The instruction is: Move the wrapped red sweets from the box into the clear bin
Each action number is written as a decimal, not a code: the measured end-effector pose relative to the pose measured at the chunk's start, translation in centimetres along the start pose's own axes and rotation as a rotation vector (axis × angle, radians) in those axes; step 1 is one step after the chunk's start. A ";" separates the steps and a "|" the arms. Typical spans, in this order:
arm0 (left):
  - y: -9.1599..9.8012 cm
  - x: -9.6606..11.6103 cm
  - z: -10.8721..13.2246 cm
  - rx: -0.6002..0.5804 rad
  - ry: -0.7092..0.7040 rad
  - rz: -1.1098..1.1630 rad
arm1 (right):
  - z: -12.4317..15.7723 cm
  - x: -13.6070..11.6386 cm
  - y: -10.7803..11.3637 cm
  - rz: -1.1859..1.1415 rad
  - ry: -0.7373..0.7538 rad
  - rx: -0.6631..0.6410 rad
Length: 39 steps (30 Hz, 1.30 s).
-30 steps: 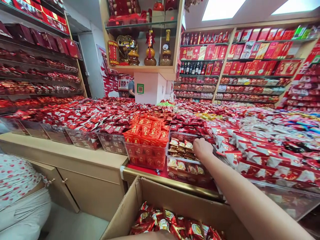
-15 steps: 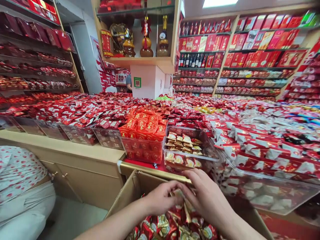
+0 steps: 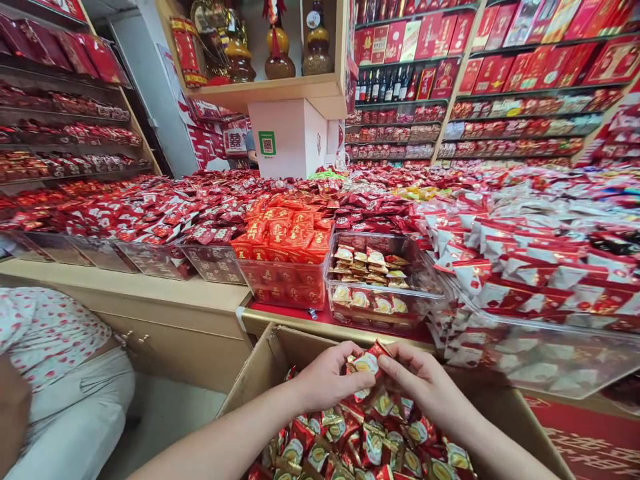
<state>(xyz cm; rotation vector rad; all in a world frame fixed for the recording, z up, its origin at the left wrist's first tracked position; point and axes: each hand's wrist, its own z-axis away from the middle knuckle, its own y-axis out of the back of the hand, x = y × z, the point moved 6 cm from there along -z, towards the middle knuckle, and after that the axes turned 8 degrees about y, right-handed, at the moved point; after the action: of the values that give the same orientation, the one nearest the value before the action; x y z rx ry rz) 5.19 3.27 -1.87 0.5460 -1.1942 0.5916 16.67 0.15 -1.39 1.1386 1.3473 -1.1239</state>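
Overall, shop interior: wall shelves (image 3: 505, 73) at rear, packed with red boxes and bottles. Below, long display counter (image 3: 150, 297) with pale wooden front, heaped with red wrapped sweets in a row of clear bins. At far left, low beside the counter, another person (image 3: 50, 347) in spotted top and white trousers, well apart from both hands.

At bottom centre, open cardboard box (image 3: 260, 377), set against the counter front, filled with loose packets (image 3: 370, 443) in red and gold wrappers. Directly behind the box, on the counter edge, clear bin (image 3: 380, 320), partly filled with gold-and-white packets, just beside a fuller bin of orange-red packets (image 3: 287, 267).

Both bare forearms entering from the lower edge, angled inward, converging over the box. Left hand (image 3: 325, 377) with knuckles uppermost, wrist roughly straight. Right hand (image 3: 425, 385) opposite, back of hand facing up, wrist slightly bent.

Left fingers (image 3: 345, 353) curled closed around one side of the load; right fingers (image 3: 395, 360) drawn together, tips pinching the other side. Between the two sets of fingertips, small bundle of packets (image 3: 367, 363), red and gold, gripped from either side, raised just above the loose packets in the box, in front of and lower than the clear bin.
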 end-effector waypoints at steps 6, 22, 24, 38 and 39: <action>-0.5 0.3 0.1 -0.097 -0.040 0.005 | 0.3 -0.5 0.6 -0.150 -0.057 0.186; -0.2 0.6 0.8 0.035 -0.125 -0.206 | 0.1 1.4 -0.6 -0.288 -0.121 0.198; 0.0 0.5 0.7 0.071 -0.128 -0.178 | 0.2 1.4 -0.6 -0.302 -0.106 0.231; 0.5 0.4 0.4 0.156 -0.125 -0.177 | 0.1 0.4 -0.6 -0.171 0.058 0.199; 0.5 0.4 0.4 0.159 -0.130 -0.193 | 0.1 0.5 -0.6 -0.141 0.070 0.201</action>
<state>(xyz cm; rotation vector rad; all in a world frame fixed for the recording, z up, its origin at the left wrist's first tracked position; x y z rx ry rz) 4.67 3.38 -1.31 0.8350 -1.2064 0.4941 16.03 -0.04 -1.82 1.2528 1.4104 -1.3568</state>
